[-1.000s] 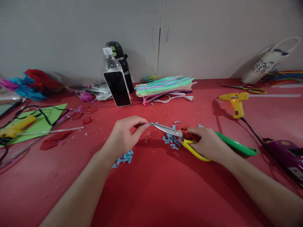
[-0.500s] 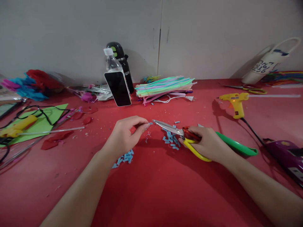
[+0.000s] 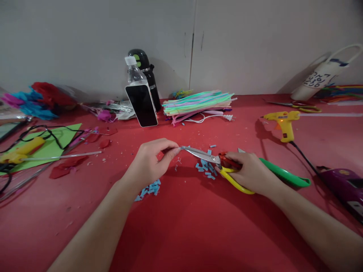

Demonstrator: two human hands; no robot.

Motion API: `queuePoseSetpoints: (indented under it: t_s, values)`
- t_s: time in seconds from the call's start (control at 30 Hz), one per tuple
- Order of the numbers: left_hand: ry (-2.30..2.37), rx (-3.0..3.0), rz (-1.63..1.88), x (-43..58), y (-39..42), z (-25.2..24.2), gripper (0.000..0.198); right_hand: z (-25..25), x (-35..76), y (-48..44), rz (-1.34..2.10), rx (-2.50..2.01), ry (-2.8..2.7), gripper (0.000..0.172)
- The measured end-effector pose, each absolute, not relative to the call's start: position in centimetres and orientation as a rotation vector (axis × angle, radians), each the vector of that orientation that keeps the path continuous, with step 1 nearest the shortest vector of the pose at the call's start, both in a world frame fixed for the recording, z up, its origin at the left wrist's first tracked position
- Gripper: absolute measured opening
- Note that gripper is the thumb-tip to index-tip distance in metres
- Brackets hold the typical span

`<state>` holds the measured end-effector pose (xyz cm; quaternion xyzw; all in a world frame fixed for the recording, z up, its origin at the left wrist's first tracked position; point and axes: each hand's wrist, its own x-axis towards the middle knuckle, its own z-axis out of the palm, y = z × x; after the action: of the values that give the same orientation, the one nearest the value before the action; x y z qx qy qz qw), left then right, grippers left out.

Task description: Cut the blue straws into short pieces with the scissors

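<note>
My left hand (image 3: 153, 160) is closed in a pinch, thumb against forefinger, on a small blue piece that barely shows at the fingertips. In my right hand (image 3: 252, 170) is a pair of scissors (image 3: 200, 153) with one red and one yellow handle. Its nearly closed blades point left, and their tips meet the piece at my left fingertips. Below the blades lies a loose pile of short blue pieces (image 3: 208, 168). A second blue pile (image 3: 151, 190) lies beside my left wrist, partly hidden by it.
A phone (image 3: 142, 105) leans on a clear bottle (image 3: 135, 73) at the back. Beside it lies a bundle of pastel pipe cleaners (image 3: 198, 104). To the right are a yellow glue gun (image 3: 285, 122), its cord and a green-handled tool (image 3: 285, 173). Another glue gun (image 3: 22, 151) lies left.
The scissors' tips have moved slightly left and now touch the piece at my left fingertips. Their blades have drawn closer together. My left hand has barely moved.
</note>
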<state>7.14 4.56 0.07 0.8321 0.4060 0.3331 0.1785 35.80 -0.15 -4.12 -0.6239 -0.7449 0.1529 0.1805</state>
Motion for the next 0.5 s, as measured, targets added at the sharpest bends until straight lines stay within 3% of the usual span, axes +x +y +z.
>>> queuePoseSetpoints:
  t_s: [0.23, 0.5]
  values:
    - [1.147, 2.347, 0.94, 7.03, 4.63, -0.2, 0.013, -4.13, 35.84, -0.14, 0.408, -1.813, -2.094, 0.025]
    - [1.141, 2.345, 0.952, 7.04, 4.65, -0.11, 0.013, -4.59, 36.06, -0.2, 0.429, -1.787, -2.037, 0.035]
